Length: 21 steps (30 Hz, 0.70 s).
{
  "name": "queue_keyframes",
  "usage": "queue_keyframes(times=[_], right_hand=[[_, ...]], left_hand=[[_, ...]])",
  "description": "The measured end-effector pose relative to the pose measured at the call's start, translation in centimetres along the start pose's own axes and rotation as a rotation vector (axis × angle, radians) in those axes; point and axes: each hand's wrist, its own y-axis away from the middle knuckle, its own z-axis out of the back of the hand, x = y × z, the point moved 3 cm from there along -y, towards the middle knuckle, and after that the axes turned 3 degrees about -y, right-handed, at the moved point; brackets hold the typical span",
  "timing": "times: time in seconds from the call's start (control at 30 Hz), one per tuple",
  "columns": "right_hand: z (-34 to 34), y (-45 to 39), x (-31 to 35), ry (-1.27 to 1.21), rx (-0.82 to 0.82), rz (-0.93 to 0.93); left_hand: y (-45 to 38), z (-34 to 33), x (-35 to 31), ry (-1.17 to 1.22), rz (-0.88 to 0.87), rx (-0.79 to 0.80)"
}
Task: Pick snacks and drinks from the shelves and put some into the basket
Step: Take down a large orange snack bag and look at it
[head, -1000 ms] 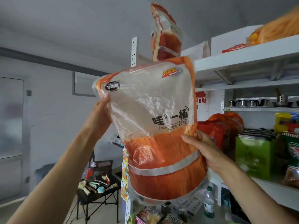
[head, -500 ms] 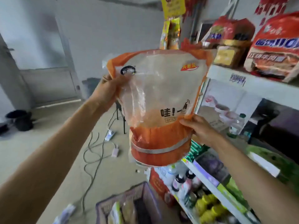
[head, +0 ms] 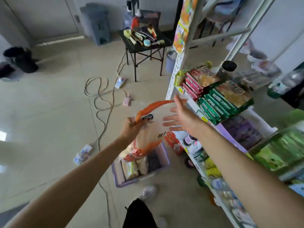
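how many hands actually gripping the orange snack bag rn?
1. The left hand pinches the big orange-and-clear plastic snack bag at its top corner, above the purple plastic basket. The right hand is spread open beside it.

The bag (head: pixel 153 129) is covering part of the basket (head: pixel 164 155) at lower centre, and the right hand (head: pixel 182 117) is hiding the bag's right edge. Goods at the lower right of the shelf (head: pixel 194 106) are blurring beyond reading. Both forearms are running off the bottom edge.
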Motion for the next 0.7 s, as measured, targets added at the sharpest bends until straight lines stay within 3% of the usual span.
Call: queue_keyframes(times=[0.1, 0.17, 0.27, 0.33, 0.5, 0.63, 0.7], right_hand=[[-2.8, -3.7, -2.1, 0.100, 0.018, -0.137], [-4.0, -6.6, -4.3, 0.160, -0.053, -0.193], [-4.3, -10.9, -7.6, 0.233, -0.148, -0.154], [-4.0, -13.0, -9.1, 0.206, -0.165, -0.153], [-2.9, -17.4, -12.0, 0.518, -0.151, -0.163], [-1.2, -20.7, -14.2, 0.769, -0.160, -0.111], [-0.8, -22.3, -15.4, 0.806, -0.095, -0.095]], left_hand=[[-0.5, -1.9, 5.7, -0.175, 0.135, -0.014], [-1.0, -3.3, 9.3, -0.315, 0.262, -0.041], [-1.9, -4.0, 12.9, -0.307, 0.378, -0.114], [-2.2, -4.6, 15.1, -0.320, 0.407, -0.074], [-3.2, -7.4, 17.3, -0.352, 0.313, 0.069], [-4.5, -8.4, 19.3, -0.356, 0.346, 0.210], [-4.7, -8.5, 20.9, -0.295, 0.218, 0.329]])
